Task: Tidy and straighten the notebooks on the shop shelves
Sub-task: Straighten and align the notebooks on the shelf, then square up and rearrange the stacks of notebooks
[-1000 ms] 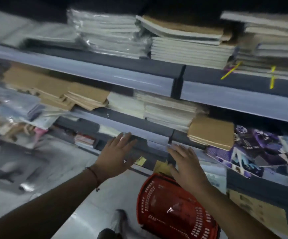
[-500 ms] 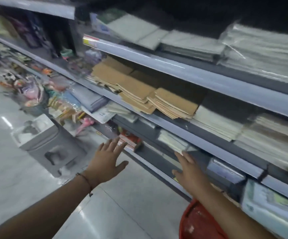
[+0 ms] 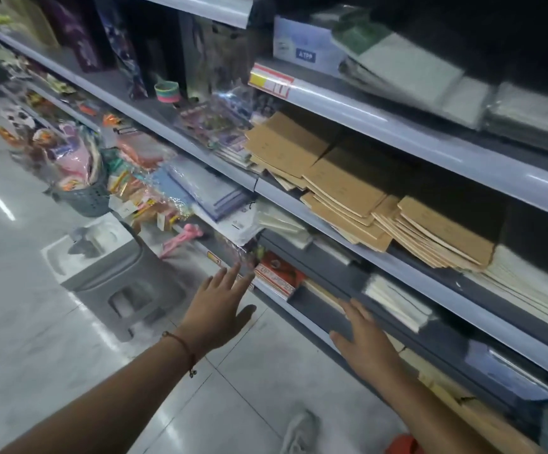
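Brown kraft notebooks (image 3: 341,188) lie in loose, fanned, overlapping piles on the middle shelf (image 3: 397,267). White notebooks (image 3: 528,286) are stacked to their right, and wrapped pale ones (image 3: 430,77) sit on the shelf above. A small white stack (image 3: 397,301) sits on a lower shelf. My left hand (image 3: 220,309) hovers over the floor with straight, spread fingers and holds nothing. With flat fingers, my right hand (image 3: 364,339) is at the lower shelf's front edge, just left of the small white stack.
A grey plastic stool (image 3: 115,273) stands on the tiled floor at the left. A grey basket of toys (image 3: 82,188) and wrapped goods crowd the left end of the lower shelves. A red pack (image 3: 279,273) lies ahead of my left hand. A red basket's rim (image 3: 403,445) shows at the bottom.
The view has swung left along the aisle, off the right-hand stacks and the red basket and onto the brown piles. Both hands stayed open and low in front of the shelves.
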The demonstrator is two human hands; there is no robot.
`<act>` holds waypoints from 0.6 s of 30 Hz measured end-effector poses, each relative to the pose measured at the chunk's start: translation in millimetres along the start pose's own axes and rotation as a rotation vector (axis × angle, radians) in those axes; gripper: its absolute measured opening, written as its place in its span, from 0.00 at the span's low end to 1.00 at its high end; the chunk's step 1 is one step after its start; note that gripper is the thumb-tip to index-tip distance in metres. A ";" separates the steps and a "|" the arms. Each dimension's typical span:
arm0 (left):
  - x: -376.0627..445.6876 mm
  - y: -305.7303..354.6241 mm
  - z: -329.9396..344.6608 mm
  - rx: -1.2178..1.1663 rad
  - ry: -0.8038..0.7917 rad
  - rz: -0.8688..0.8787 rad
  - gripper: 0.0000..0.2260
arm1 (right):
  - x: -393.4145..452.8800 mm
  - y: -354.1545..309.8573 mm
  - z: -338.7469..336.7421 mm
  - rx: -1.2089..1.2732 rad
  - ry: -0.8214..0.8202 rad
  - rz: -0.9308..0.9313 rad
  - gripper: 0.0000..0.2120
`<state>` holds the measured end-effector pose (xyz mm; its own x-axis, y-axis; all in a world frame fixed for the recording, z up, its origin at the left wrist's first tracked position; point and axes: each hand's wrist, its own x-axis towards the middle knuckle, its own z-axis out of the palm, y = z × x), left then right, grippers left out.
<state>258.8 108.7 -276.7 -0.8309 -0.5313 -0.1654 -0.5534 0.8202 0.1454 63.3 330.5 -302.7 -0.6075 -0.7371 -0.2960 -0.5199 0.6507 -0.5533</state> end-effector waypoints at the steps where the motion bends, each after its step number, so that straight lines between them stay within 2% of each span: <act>1: 7.1 -4.0 1.2 -0.011 -0.014 0.001 0.30 | 9.3 -4.1 3.6 0.005 0.000 0.000 0.31; 12: 116.2 -65.3 1.4 0.001 -0.062 0.033 0.30 | 129.8 -42.3 29.3 0.081 -0.008 0.030 0.32; 18: 174.8 -86.7 18.5 -0.072 -0.032 0.145 0.30 | 181.5 -61.5 38.6 0.073 0.028 0.083 0.31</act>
<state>162.5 -51.3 -336.3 -0.9006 -0.4005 -0.1686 -0.4316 0.8697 0.2395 8.3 149.7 -352.5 -0.6639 -0.6750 -0.3220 -0.4223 0.6937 -0.5834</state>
